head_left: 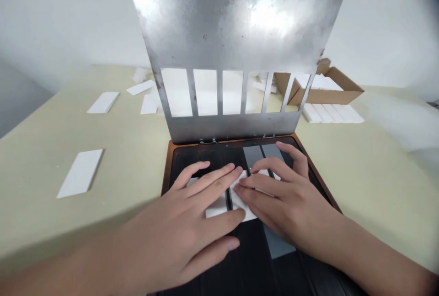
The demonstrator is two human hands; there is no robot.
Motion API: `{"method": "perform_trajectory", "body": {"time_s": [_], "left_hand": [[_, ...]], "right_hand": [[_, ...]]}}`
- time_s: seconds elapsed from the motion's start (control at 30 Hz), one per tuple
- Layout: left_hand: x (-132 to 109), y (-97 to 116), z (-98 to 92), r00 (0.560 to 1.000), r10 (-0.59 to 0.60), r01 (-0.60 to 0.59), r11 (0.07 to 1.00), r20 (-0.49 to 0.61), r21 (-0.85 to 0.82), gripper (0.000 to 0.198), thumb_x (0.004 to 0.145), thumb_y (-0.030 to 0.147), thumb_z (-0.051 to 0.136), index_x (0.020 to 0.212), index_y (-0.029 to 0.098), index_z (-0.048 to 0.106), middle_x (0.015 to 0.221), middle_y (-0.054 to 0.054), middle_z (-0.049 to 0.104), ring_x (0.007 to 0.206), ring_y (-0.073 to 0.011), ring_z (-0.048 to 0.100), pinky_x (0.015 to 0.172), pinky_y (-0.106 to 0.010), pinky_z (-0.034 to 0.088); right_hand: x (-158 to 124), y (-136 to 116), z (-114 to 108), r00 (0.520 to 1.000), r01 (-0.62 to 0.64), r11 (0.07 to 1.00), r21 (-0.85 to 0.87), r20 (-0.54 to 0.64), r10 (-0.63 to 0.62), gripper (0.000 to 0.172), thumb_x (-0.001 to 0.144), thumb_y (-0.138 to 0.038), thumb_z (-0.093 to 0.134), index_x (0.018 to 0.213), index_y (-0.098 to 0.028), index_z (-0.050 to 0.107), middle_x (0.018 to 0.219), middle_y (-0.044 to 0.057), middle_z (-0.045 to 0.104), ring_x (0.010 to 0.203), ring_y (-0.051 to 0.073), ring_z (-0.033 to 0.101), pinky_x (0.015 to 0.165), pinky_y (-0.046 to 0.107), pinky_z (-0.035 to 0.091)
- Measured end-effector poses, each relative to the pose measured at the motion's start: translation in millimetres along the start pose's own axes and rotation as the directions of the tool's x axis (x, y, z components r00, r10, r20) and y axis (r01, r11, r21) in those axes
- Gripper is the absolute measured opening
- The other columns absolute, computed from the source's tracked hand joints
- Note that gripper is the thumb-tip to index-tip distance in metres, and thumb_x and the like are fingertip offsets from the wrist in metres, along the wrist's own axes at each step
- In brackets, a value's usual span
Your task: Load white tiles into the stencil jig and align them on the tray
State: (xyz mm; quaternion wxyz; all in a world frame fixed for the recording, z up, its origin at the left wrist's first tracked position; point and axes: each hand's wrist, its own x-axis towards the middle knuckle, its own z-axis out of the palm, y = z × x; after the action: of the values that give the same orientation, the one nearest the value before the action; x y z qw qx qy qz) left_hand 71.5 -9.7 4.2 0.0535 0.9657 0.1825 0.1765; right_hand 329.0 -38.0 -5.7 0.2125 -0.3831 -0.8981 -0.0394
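My left hand (194,223) lies over the black bed (240,259) of a hinged frame, fingers stretched out and spread. Its fingertips and thumb touch a flat white rectangular piece (245,211). Another white piece (216,208) shows beneath its palm side. From the other side, my right hand (293,193) rests its fingertips on the same white piece, the fingers apart and bent a little. More white pieces lie partly hidden under it. Grey strips (253,155) run under the row, and one grey strip (279,243) reaches out below my right hand.
A shiny metal plate (219,35) with a row of rectangular cut-outs stands raised on hinges behind the bed. Loose white pieces (80,172) lie on the table (30,163) at left. At back right, a cardboard box (329,95) holds white pieces; a row (334,113) lies before it.
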Motion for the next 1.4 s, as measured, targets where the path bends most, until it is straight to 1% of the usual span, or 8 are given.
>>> {"method": "perform_trajectory", "body": {"time_s": [0.23,0.47,0.6,0.7,0.83,0.97,1.23,1.4], "left_hand": [[1,0,-1.5,0.999,0.026,-0.027,1.000,0.022,0.016,0.025,0.109,0.038,0.055,0.120,0.024,0.073,0.149,-0.011,0.066,0.145,-0.0270,0.057,0.128,-0.044,0.019],[-1,3,2.1,0.999,0.039,-0.039,0.999,-0.008,0.018,0.030,0.111,0.037,0.052,0.127,0.021,0.071,0.147,-0.012,0.066,0.142,-0.0279,0.058,0.120,-0.044,0.031],[-2,5,5.1,0.998,0.059,-0.059,0.998,-0.024,0.004,0.028,0.108,0.038,0.059,0.126,0.021,0.072,0.133,-0.008,0.072,0.126,-0.0269,0.065,0.115,-0.043,0.036],[-1,5,3.8,0.998,0.055,-0.055,0.998,-0.016,0.005,0.026,0.108,0.037,0.059,0.123,0.020,0.073,0.118,-0.008,0.073,0.111,-0.0263,0.067,0.105,-0.042,0.043],[3,3,-1.0,0.998,0.054,-0.054,0.998,-0.019,0.019,0.025,0.107,0.033,0.056,0.119,0.019,0.074,0.143,-0.016,0.065,0.137,-0.0328,0.059,0.114,-0.047,0.040],[5,0,-2.9,0.995,0.102,-0.102,0.994,0.005,0.035,0.026,0.109,0.034,0.054,0.117,0.020,0.074,0.152,-0.015,0.062,0.145,-0.0290,0.056,0.124,-0.045,0.032],[1,2,-1.6,0.999,0.037,-0.037,0.999,0.004,-0.013,0.024,0.104,0.033,0.062,0.122,0.021,0.073,0.122,-0.013,0.072,0.122,-0.0323,0.065,0.108,-0.048,0.046],[4,0,-3.4,0.997,0.068,-0.068,0.998,0.024,0.016,0.021,0.103,0.034,0.063,0.118,0.022,0.072,0.152,-0.015,0.059,0.145,-0.0352,0.051,0.118,-0.050,0.036]], "right_hand": [[3,-4,-5,1.000,0.002,0.996,0.088,-0.002,-0.002,0.012,0.103,-0.017,0.064,0.107,-0.021,0.075,0.095,-0.003,0.077,0.107,0.019,0.063,0.128,0.056,0.017],[7,-2,-29,0.995,-0.099,0.939,0.329,0.008,0.103,0.007,0.096,-0.019,0.070,0.094,-0.025,0.074,0.090,-0.008,0.076,0.100,0.017,0.062,0.125,0.051,0.022],[7,6,-34,0.976,-0.185,0.934,0.304,-0.051,0.210,0.017,0.100,-0.018,0.064,0.107,-0.028,0.076,0.103,-0.005,0.078,0.105,0.019,0.060,0.119,0.051,0.028],[4,10,-27,0.983,-0.176,0.954,0.242,-0.011,0.184,0.021,0.099,-0.017,0.063,0.111,-0.028,0.076,0.113,-0.005,0.079,0.113,0.021,0.059,0.121,0.054,0.023],[-1,11,-17,0.990,-0.137,0.971,0.196,0.062,0.128,0.024,0.097,-0.015,0.064,0.114,-0.028,0.075,0.119,-0.005,0.077,0.124,0.025,0.056,0.126,0.059,0.015],[-2,10,-21,0.993,-0.098,0.968,0.231,0.092,0.079,0.021,0.093,-0.013,0.067,0.105,-0.027,0.076,0.104,-0.006,0.080,0.122,0.024,0.058,0.128,0.058,0.013],[0,14,-40,0.979,-0.128,0.951,0.282,-0.120,0.167,0.031,0.093,-0.010,0.059,0.106,-0.030,0.079,0.114,-0.007,0.080,0.119,0.026,0.060,0.119,0.058,0.028],[-1,16,-38,0.957,-0.143,0.954,0.264,-0.211,0.201,0.037,0.091,-0.005,0.056,0.104,-0.030,0.081,0.119,-0.006,0.079,0.121,0.028,0.059,0.114,0.058,0.033]]}}
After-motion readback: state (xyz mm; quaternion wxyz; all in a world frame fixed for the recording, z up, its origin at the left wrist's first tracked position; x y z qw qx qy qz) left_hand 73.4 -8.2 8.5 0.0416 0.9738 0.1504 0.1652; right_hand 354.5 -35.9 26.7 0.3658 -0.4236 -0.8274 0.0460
